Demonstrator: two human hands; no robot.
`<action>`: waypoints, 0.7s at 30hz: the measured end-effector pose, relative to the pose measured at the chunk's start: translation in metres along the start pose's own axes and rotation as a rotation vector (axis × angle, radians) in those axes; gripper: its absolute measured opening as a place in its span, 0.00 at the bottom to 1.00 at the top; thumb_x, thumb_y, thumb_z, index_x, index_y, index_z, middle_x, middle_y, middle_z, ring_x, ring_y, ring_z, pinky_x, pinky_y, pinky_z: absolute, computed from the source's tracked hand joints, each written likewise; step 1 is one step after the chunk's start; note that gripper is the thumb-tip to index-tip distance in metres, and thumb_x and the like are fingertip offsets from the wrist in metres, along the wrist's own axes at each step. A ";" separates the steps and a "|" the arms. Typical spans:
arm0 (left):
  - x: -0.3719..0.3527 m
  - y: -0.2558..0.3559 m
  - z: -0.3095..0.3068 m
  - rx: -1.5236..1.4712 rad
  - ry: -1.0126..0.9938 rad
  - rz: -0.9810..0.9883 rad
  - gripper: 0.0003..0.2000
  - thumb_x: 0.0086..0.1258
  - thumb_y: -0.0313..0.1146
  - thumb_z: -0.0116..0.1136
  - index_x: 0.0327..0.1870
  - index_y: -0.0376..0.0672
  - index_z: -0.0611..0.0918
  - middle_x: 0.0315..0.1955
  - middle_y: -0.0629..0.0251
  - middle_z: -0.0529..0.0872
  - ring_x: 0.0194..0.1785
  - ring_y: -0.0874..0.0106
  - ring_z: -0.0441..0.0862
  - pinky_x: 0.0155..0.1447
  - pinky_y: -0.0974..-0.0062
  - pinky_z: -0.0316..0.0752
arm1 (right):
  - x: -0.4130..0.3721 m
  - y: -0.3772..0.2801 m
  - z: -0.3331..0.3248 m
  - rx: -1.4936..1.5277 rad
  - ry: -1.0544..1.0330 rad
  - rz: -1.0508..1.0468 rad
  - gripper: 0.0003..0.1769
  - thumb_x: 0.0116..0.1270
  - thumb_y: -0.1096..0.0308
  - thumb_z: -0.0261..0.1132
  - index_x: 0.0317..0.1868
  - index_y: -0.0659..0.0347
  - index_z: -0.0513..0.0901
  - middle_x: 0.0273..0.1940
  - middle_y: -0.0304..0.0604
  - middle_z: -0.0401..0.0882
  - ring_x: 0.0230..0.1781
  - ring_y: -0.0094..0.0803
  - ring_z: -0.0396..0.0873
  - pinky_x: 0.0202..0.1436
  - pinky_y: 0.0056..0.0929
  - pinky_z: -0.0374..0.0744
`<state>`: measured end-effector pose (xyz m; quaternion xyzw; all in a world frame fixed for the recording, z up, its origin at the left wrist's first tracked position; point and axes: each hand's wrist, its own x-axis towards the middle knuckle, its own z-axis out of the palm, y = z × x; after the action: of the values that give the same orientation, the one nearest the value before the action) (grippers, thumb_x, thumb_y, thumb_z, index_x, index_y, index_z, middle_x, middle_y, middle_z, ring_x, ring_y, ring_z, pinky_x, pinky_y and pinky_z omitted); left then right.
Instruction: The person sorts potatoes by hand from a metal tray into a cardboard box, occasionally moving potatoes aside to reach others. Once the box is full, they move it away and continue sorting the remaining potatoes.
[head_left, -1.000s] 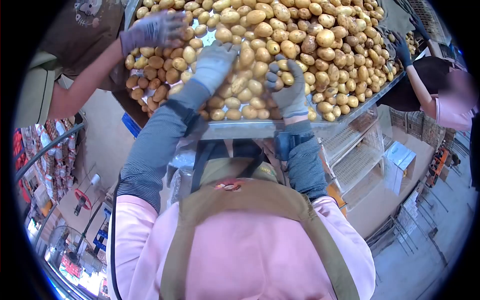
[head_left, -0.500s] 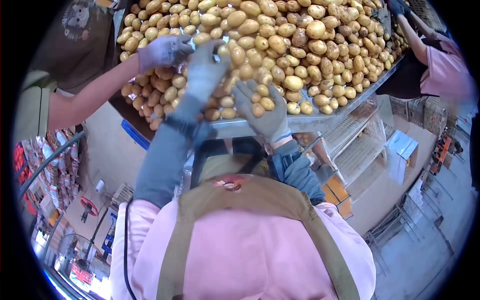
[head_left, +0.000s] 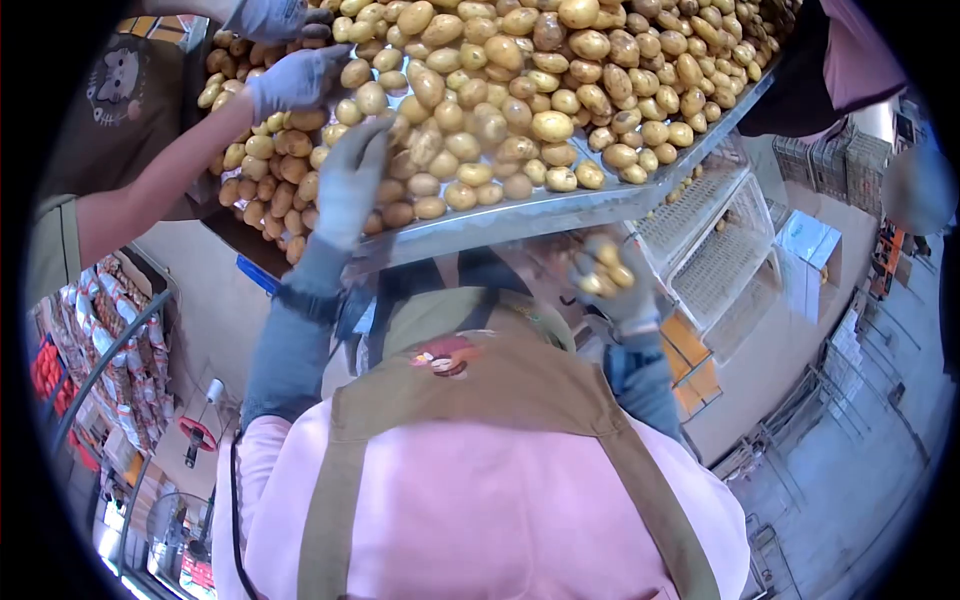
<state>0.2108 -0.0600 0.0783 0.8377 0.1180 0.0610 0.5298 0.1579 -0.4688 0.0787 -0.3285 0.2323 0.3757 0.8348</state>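
One camera worn on the head, pointed forward and down, potatoes (head_left: 505, 52) seen close at the frame's top, pink shirt (head_left: 480, 500) along the bottom.

The floor (head_left: 850, 480) was bare grey concrete. White wire-mesh racks (head_left: 715, 250) stood at centre right. Shelves of packaged goods (head_left: 105, 335) lined the left side, with a fan (head_left: 165, 520) near them.

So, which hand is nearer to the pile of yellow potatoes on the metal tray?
Left. The left hand rests on the pile of yellow potatoes; the right hand is below the metal tray's rim, holding small potatoes.
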 end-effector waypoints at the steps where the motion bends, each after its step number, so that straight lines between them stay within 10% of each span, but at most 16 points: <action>1: -0.019 -0.026 -0.005 0.043 -0.012 -0.045 0.12 0.77 0.28 0.55 0.55 0.37 0.84 0.47 0.61 0.88 0.50 0.70 0.85 0.55 0.74 0.78 | -0.033 -0.004 -0.045 -0.348 0.150 -0.056 0.31 0.67 0.42 0.64 0.57 0.61 0.79 0.45 0.44 0.82 0.45 0.34 0.83 0.47 0.31 0.83; 4: -0.067 -0.022 -0.008 -0.072 -0.015 -0.326 0.12 0.77 0.27 0.54 0.56 0.37 0.84 0.47 0.61 0.88 0.49 0.72 0.85 0.55 0.75 0.78 | -0.084 0.020 -0.138 -1.164 0.311 -0.240 0.31 0.71 0.42 0.60 0.60 0.59 0.75 0.48 0.45 0.78 0.48 0.39 0.79 0.50 0.45 0.83; 6: -0.078 -0.018 -0.001 -0.199 -0.041 -0.347 0.12 0.77 0.27 0.54 0.56 0.37 0.84 0.46 0.59 0.88 0.48 0.72 0.85 0.55 0.75 0.78 | -0.084 0.023 -0.168 -0.918 0.548 -0.239 0.30 0.73 0.44 0.59 0.64 0.58 0.73 0.47 0.45 0.77 0.49 0.40 0.78 0.49 0.49 0.83; 8: -0.084 -0.015 0.005 -0.211 -0.059 -0.317 0.12 0.76 0.27 0.54 0.55 0.37 0.85 0.46 0.58 0.89 0.48 0.72 0.85 0.55 0.75 0.78 | -0.063 0.012 -0.173 0.081 0.916 -0.078 0.29 0.74 0.46 0.59 0.67 0.56 0.73 0.45 0.43 0.80 0.48 0.38 0.80 0.47 0.46 0.84; 9: -0.083 -0.016 0.007 -0.163 -0.064 -0.277 0.12 0.76 0.26 0.55 0.55 0.37 0.85 0.45 0.58 0.89 0.48 0.72 0.85 0.55 0.75 0.78 | -0.053 0.009 -0.167 0.014 1.208 -0.065 0.27 0.74 0.51 0.61 0.66 0.57 0.76 0.43 0.42 0.83 0.46 0.37 0.83 0.46 0.38 0.85; 12: -0.088 -0.016 0.013 -0.193 -0.026 -0.240 0.11 0.76 0.27 0.56 0.54 0.37 0.85 0.44 0.57 0.89 0.44 0.72 0.86 0.52 0.75 0.79 | -0.019 0.002 -0.179 -0.485 1.005 -0.468 0.19 0.75 0.59 0.62 0.61 0.59 0.81 0.48 0.43 0.84 0.43 0.35 0.84 0.47 0.29 0.84; 13: -0.092 -0.012 0.010 -0.141 -0.025 -0.226 0.11 0.76 0.27 0.56 0.54 0.37 0.85 0.43 0.57 0.89 0.43 0.72 0.86 0.52 0.75 0.80 | -0.010 -0.013 -0.091 -0.753 0.934 -0.516 0.15 0.75 0.66 0.61 0.58 0.61 0.84 0.51 0.43 0.85 0.39 0.31 0.84 0.47 0.23 0.82; 15: -0.100 -0.020 0.009 -0.121 -0.013 -0.187 0.11 0.76 0.29 0.57 0.53 0.37 0.85 0.41 0.58 0.89 0.39 0.70 0.86 0.48 0.73 0.80 | 0.021 -0.015 0.002 -1.038 0.659 -0.634 0.15 0.74 0.72 0.61 0.58 0.63 0.83 0.53 0.44 0.85 0.45 0.30 0.83 0.50 0.26 0.82; 18: -0.113 -0.019 0.004 -0.104 -0.068 -0.301 0.11 0.76 0.30 0.56 0.54 0.39 0.85 0.40 0.58 0.88 0.39 0.70 0.86 0.47 0.71 0.80 | 0.083 -0.014 0.084 -1.803 0.114 -0.903 0.20 0.65 0.73 0.67 0.59 0.58 0.82 0.55 0.55 0.82 0.55 0.55 0.80 0.63 0.42 0.78; 21: -0.126 -0.028 -0.001 -0.148 -0.003 -0.277 0.11 0.76 0.30 0.56 0.54 0.40 0.85 0.39 0.57 0.88 0.41 0.68 0.86 0.47 0.70 0.80 | 0.141 0.013 0.104 -2.094 0.187 -0.740 0.26 0.62 0.68 0.70 0.62 0.52 0.79 0.68 0.54 0.70 0.61 0.55 0.76 0.62 0.46 0.78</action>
<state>0.0857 -0.0803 0.0564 0.7721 0.2269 -0.0054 0.5935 0.2489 -0.3201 0.0549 -0.9464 -0.2494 0.0880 0.1855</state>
